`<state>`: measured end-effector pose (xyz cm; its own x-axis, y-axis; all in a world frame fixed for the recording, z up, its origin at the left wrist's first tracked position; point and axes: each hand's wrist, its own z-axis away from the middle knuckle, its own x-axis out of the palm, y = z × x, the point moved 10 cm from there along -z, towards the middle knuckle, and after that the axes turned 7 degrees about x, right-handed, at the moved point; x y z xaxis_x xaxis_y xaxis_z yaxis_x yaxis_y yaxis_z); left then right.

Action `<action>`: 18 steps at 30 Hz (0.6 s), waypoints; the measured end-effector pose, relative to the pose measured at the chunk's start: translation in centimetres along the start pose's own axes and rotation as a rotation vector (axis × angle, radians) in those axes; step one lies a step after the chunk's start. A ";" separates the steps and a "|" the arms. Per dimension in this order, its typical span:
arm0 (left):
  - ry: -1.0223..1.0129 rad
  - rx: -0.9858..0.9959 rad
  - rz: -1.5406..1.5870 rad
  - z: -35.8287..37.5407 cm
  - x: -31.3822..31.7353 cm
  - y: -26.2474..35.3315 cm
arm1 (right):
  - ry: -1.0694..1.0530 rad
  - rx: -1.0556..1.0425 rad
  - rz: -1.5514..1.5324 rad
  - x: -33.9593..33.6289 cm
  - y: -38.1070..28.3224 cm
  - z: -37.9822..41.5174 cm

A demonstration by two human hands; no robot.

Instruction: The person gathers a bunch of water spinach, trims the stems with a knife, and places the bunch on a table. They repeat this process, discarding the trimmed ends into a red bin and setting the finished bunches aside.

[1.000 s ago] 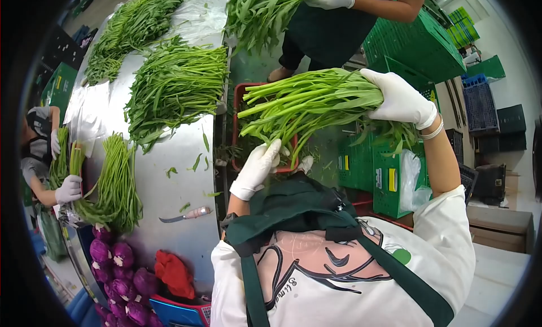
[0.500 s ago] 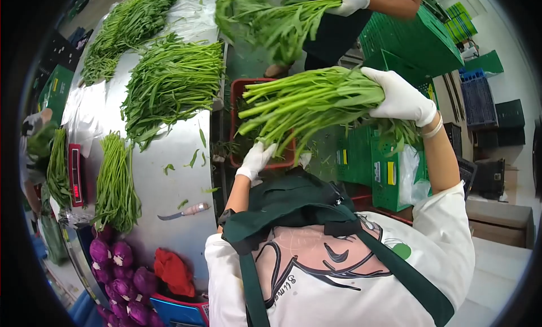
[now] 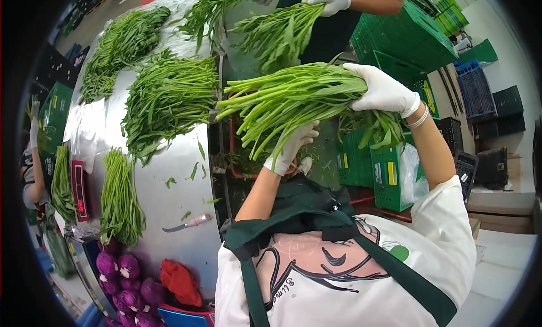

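A bunch of water spinach [image 3: 293, 95], long pale stems pointing left and leaves to the right, is held up in front of me. My right hand [image 3: 384, 91], in a white glove, is wrapped round its leafy end. Below the stems is my left hand [image 3: 293, 148], also gloved, with its fingers extended and apart near the bunch's underside. Beneath the bunch stands a red crate [image 3: 234, 166] with leaf scraps in it, partly hidden by the stems and my left hand.
On the metal table [image 3: 169, 197] lie greens piles [image 3: 169, 95], a curved knife [image 3: 189, 222], a red scale display [image 3: 79, 190], a red cloth [image 3: 180, 283] and purple cabbages [image 3: 129, 299]. Across from me a person's gloved hand [image 3: 330, 3] holds greens. Green crates [image 3: 389, 174] stand right.
My left hand has moved right and up under the stems, its fingers now apart. The bunch and my right hand have shifted slightly left. The co-worker's greens have separated into two bunches.
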<state>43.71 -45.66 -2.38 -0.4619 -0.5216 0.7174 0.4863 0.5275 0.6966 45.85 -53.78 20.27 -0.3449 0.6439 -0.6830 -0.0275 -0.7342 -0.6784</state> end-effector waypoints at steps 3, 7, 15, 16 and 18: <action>-0.028 -0.242 -0.006 0.7 -0.3 -3.6 | 0.027 -0.009 0.030 -0.2 -0.4 0.2; -0.211 -0.391 0.435 2.1 4.9 -3.5 | 0.029 -0.052 -0.027 0.3 -1.1 -0.1; -0.221 -0.066 0.690 -1.2 5.2 -0.9 | 0.002 0.044 -0.010 0.9 -0.8 0.0; 0.082 -0.126 0.354 -0.7 3.3 -1.9 | -0.002 0.041 0.008 0.8 -0.8 0.0; 0.071 -0.134 0.179 -0.6 1.2 -2.9 | -0.008 0.034 0.043 0.6 -1.0 -0.1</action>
<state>42.15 -48.26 -3.56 -0.3082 -0.4764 0.8234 0.6523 0.5242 0.5474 45.77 -52.67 20.50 -0.3544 0.6099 -0.7089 -0.0443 -0.7682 -0.6387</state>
